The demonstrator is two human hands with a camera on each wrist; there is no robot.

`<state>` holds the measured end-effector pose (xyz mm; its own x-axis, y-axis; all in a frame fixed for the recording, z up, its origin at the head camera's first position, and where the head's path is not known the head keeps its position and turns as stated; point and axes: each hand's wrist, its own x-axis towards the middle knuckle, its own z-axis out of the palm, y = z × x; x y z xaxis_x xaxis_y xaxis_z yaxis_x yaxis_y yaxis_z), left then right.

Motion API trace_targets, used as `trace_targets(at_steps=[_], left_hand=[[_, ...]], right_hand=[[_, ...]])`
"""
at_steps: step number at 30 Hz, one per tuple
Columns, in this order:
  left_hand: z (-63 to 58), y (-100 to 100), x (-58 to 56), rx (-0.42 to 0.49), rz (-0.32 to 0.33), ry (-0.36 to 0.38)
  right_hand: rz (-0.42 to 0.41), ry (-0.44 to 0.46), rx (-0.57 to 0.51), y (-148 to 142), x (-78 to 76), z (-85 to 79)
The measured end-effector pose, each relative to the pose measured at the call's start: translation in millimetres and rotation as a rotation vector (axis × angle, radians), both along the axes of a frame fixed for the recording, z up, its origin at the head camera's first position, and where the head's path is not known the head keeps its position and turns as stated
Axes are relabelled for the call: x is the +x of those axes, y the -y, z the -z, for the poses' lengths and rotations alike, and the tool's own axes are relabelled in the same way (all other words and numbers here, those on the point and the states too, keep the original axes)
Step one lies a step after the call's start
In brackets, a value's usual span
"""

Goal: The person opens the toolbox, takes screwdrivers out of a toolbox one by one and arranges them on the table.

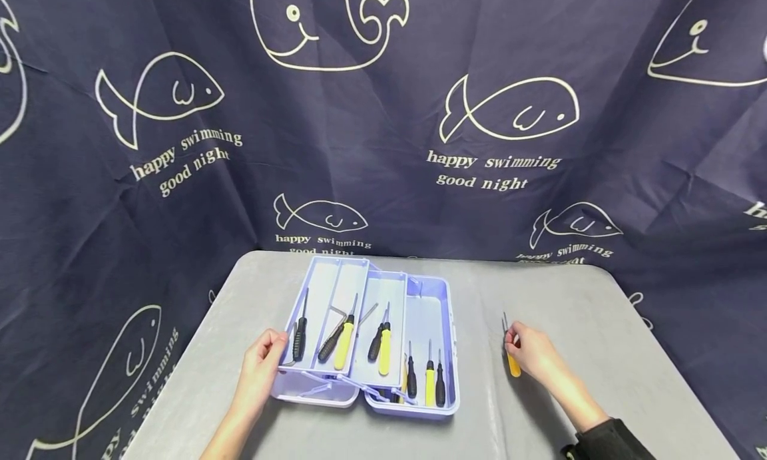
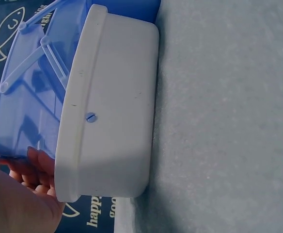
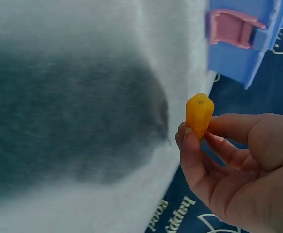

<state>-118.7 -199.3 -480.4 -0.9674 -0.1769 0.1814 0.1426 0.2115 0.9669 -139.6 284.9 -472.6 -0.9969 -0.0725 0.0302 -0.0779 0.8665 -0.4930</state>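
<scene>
A lilac toolbox [image 1: 413, 412] is spread open on the table, its stepped trays [image 1: 323, 280] swung out to the left. My left hand [image 1: 259, 361] grips the front left edge of the outermost tray, thumb at the rim and fingers below it. To the right of the box, my right hand [image 1: 532, 352] pinches a screwdriver [image 1: 514, 367] just over the table. Its yellow-orange handle [image 3: 199, 114] sticks out toward the wrist camera, while its thin shaft points away in the head view. Several black- and yellow-handled screwdrivers [image 1: 344, 343] lie in the trays and the box bottom.
The grey table [image 1: 479, 433] runs up to a dark blue fish-print curtain [image 1: 395, 114]. Hinged arms [image 1: 371, 388] link the trays at the front of the box. A pink latch [image 3: 231, 29] shows on the box's side in the right wrist view.
</scene>
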Motion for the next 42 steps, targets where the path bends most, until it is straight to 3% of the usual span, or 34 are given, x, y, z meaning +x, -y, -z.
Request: trace_targets(at_steps=[8, 16, 32, 42], left_hand=[[-1.0, -0.9, -0.5, 0.003, 0.008, 0.010], [-2.1, -0.8, -0.3, 0.000, -0.004, 0.016], [2.6, 0.2, -1.1, -0.019, -0.028, -0.001], [0.3, -1.2, -0.7, -0.009, -0.028, 0.004]], right_hand=[[0.018, 0.071, 0.004, -9.7, 0.9, 12.2], [0.031, 0.081, 0.022, -12.2, 0.5, 15.2], [0.094, 0.177, 0.034, -20.2, 2.3, 10.2], [0.082, 0.209, 0.051, -19.6, -2.5, 5.3]])
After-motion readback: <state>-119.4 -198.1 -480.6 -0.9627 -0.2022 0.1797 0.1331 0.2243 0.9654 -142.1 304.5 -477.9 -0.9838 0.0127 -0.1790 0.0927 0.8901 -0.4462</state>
